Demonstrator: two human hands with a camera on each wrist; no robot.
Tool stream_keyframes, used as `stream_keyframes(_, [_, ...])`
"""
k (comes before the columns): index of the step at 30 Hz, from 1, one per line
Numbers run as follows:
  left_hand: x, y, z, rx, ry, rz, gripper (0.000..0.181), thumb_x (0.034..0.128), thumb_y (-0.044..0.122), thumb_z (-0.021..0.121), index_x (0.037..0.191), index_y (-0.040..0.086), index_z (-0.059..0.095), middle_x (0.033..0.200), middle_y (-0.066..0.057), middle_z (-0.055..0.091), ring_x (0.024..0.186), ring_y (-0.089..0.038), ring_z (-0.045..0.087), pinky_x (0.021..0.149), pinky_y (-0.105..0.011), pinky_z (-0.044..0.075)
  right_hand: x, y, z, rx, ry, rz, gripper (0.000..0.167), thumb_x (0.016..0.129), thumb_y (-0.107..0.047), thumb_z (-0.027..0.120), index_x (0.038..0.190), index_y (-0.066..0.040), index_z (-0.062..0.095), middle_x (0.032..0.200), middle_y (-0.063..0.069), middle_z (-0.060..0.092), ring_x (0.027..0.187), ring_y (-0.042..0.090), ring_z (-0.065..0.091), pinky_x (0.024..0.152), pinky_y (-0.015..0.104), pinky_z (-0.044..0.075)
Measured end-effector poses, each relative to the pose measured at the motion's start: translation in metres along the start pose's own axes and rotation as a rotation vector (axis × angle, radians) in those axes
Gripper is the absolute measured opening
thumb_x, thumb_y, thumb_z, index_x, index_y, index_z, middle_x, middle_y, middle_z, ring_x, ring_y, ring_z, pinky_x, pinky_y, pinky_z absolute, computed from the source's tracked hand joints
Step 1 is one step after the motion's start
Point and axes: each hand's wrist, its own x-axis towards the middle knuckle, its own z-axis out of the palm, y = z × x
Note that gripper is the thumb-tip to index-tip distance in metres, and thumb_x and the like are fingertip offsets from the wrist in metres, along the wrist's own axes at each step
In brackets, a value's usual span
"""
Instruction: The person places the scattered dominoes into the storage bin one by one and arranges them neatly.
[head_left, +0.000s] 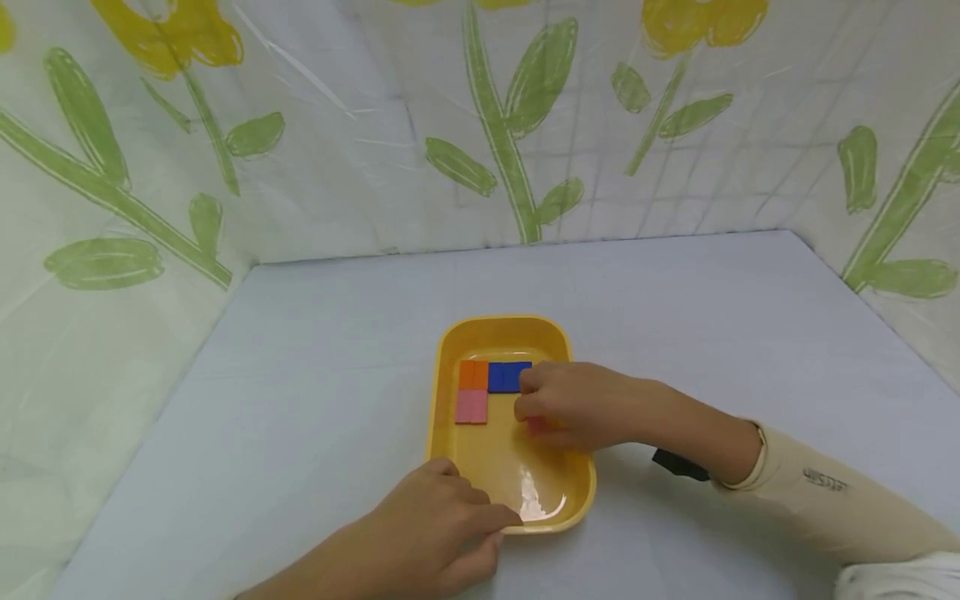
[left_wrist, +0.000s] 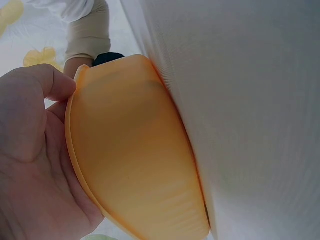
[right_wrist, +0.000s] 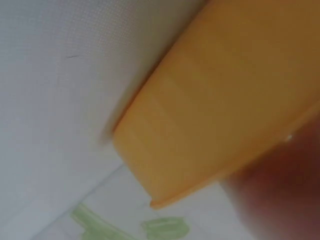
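Note:
A yellow tray lies on the table, with flat coloured tiles inside it. Orange tiles and blue tiles form a row near its far end, and pink tiles sit just below the orange ones. My left hand grips the near left rim of the tray; its thumb is at the rim in the left wrist view. Over the tray's right side, my right hand pinches a reddish-pink tile, mostly hidden by the fingers. In the right wrist view that hand is blurred behind the tray wall.
A pale cloth covers the table. White sheeting painted with green stems and yellow flowers stands around its back and sides. A black object shows beneath the right wrist.

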Motion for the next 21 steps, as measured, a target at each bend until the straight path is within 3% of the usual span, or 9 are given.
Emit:
stream_keyframes(8, [0.0, 0.0, 0.001, 0.014, 0.021, 0.016, 0.016, 0.0875, 0.022, 0.065, 0.101, 0.025, 0.072, 0.066, 0.017, 0.052, 0.061, 0.001, 0.046, 0.07, -0.022, 0.035, 0.017, -0.003, 0.013, -0.024, 0.008, -0.072, 0.007, 0.092, -0.016, 0.07, 0.086, -0.015, 0.066, 0.077, -0.005, 0.049, 0.071, 0.012, 0.046, 0.063, 0.02, 0.039])
stream_keyframes(15, [0.0, 0.0, 0.001, 0.032, 0.029, 0.014, 0.015, 0.0871, 0.022, 0.065, 0.1, 0.025, 0.072, 0.066, 0.017, 0.051, 0.061, 0.001, 0.046, 0.069, -0.023, 0.036, 0.026, -0.009, 0.021, -0.028, 0.017, -0.055, 0.005, 0.093, -0.017, 0.069, 0.088, -0.015, 0.067, 0.077, -0.005, 0.047, 0.071, 0.012, 0.044, 0.062, 0.02, 0.039])
stream_keyframes(21, [0.0, 0.001, 0.001, 0.016, 0.013, -0.003, 0.015, 0.0884, 0.022, 0.064, 0.101, 0.024, 0.072, 0.066, 0.016, 0.051, 0.062, -0.001, 0.048, 0.071, -0.025, 0.038, 0.03, -0.011, 0.028, -0.045, 0.021, -0.047, 0.006, 0.094, -0.02, 0.069, 0.094, -0.015, 0.068, 0.084, -0.005, 0.054, 0.077, 0.013, 0.05, 0.069, 0.02, 0.044])
